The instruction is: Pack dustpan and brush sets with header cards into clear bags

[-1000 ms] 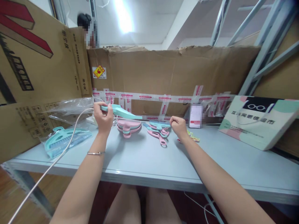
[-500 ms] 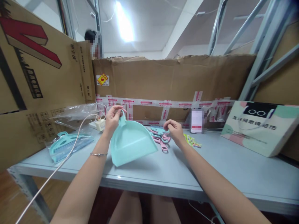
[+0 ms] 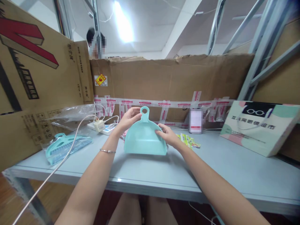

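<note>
A light blue dustpan [image 3: 145, 139] is held upright above the table, its ring-ended handle up and its wide lip down. My left hand [image 3: 128, 120] is at the base of the handle, with the thumb against it and the other fingers partly behind. On the pan's right edge, my right hand [image 3: 167, 135] is closed, thumb in front and fingers partly hidden behind. A bit of a pink plastic piece [image 3: 123, 134] shows behind the pan's left side; the rest of that pile is hidden.
A light blue brush [image 3: 67, 147] in clear plastic lies left, crossed by a white cable [image 3: 76, 136]. A power strip [image 3: 105, 127], a phone [image 3: 196, 121], green-and-white packets [image 3: 187, 140] and a printed box [image 3: 255, 128] stand or lie around. Cardboard [image 3: 152, 78] walls the back; a person is beyond.
The dustpan has moved right and turned from tilted to upright. My right hand has come in from beside it and taken hold of its right edge. The pink and blue pieces are now mostly covered.
</note>
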